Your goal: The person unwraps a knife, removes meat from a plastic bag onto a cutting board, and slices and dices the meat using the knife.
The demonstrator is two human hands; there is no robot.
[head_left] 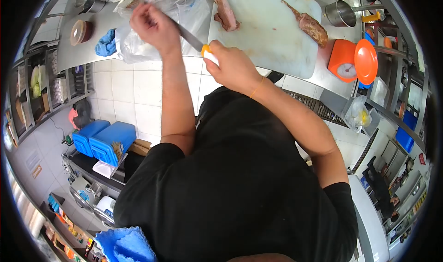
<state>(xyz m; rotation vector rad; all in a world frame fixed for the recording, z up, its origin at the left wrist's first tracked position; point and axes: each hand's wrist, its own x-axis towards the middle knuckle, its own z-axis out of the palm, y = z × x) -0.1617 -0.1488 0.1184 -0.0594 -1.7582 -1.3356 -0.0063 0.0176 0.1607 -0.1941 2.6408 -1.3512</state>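
My right hand (233, 68) is closed round the yellow and white handle of a knife (189, 38), whose blade points up and left toward my other hand. My left hand (154, 26) is raised over clear plastic bags (138, 42), its fingers curled near the blade's far end; whether anything is between them is too small to tell. On the white cutting board (263, 31) lie two pieces of meat: a cut piece (225, 13) at the left and a browned piece with a bone (310, 27) at the right.
Right of the board stand a metal pot (340, 13) and an orange scale (344, 61). A blue cloth (106, 43) and a lidded tub (81, 32) lie at the left. Blue bins (110, 142) stand lower left. Another person (380, 188) is far right.
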